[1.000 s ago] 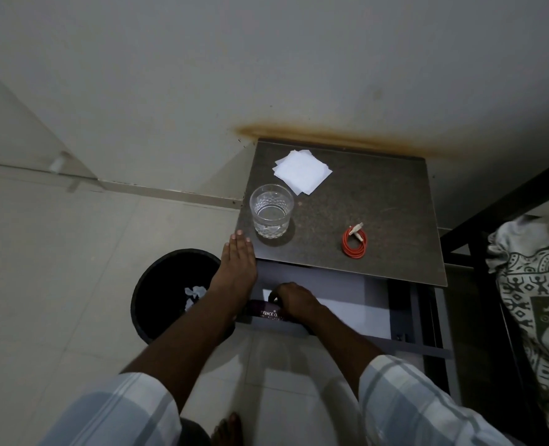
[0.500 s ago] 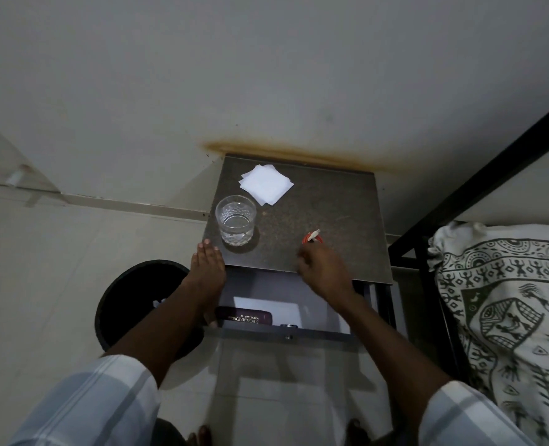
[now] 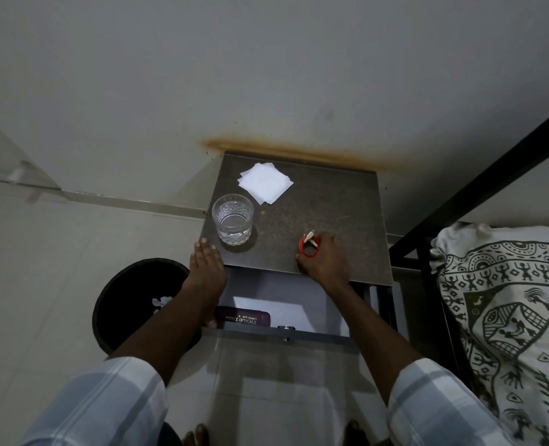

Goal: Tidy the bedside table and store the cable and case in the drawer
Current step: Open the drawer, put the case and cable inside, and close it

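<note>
A coiled red cable (image 3: 306, 249) with white plugs lies on the dark bedside table (image 3: 331, 204), near its front edge. My right hand (image 3: 328, 263) is over the coil, thumb and fingers closed around it. The drawer (image 3: 315, 335) under the tabletop stands pulled out. A dark maroon case (image 3: 242, 318) with light lettering lies inside it at the front left. My left hand (image 3: 207, 265) rests flat on the table's front left corner, fingers together and holding nothing.
A clear glass (image 3: 232, 220) with some water stands on the table's left side, with a stack of white tissues (image 3: 265, 182) behind it. A black bin (image 3: 131, 300) sits on the floor at the left. A black bed frame (image 3: 492, 175) and patterned cloth (image 3: 508, 300) are on the right.
My right hand left the case in the drawer, rose to the tabletop and closed on the red cable. The left hand stayed on the table's corner. The camera view shifted.
</note>
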### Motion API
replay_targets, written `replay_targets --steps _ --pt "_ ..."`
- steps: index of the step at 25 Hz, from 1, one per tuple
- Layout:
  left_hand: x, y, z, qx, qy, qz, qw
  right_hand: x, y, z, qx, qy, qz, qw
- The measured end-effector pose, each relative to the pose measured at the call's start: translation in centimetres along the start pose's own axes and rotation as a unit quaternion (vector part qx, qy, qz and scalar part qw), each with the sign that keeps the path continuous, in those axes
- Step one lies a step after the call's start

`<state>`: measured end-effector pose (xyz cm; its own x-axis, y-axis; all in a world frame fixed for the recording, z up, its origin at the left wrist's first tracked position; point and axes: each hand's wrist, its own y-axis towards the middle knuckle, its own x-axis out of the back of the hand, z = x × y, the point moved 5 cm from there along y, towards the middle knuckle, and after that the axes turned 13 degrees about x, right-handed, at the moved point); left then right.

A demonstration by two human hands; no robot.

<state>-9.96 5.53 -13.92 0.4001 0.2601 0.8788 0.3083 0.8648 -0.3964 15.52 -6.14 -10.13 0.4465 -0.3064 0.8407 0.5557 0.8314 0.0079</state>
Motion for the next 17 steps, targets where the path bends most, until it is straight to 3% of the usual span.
replay_targets --steps 3,6,10,12,15,17 --pt "0.6 -0.5 0.3 0.025 0.040 -0.042 0.998 1.1 -1.1 0.3 0.049 0.050 0.031 0.997" --pt "1.0 -1.1 0.3 0.031 0.078 -0.062 0.995 1.9 -3.6 0.8 0.146 0.090 0.114 0.978" --pt "0.7 -0.3 -0.3 -0.008 0.085 -0.102 0.991 1.8 -7.0 0.6 0.226 0.075 0.189 0.953" --pt "0.3 0.0 0.1 -0.010 0.081 -0.087 0.993 1.0 -8.3 0.1 0.260 0.067 0.221 0.937" --pt "-0.1 -0.7 0.5 0.019 0.077 -0.011 0.997 -0.3 -9.3 -1.7 0.260 0.078 0.240 0.932" --pt "1.8 -1.5 0.2 0.022 0.083 -0.050 0.995 -1.3 -9.0 -3.3 0.236 0.064 0.257 0.935"
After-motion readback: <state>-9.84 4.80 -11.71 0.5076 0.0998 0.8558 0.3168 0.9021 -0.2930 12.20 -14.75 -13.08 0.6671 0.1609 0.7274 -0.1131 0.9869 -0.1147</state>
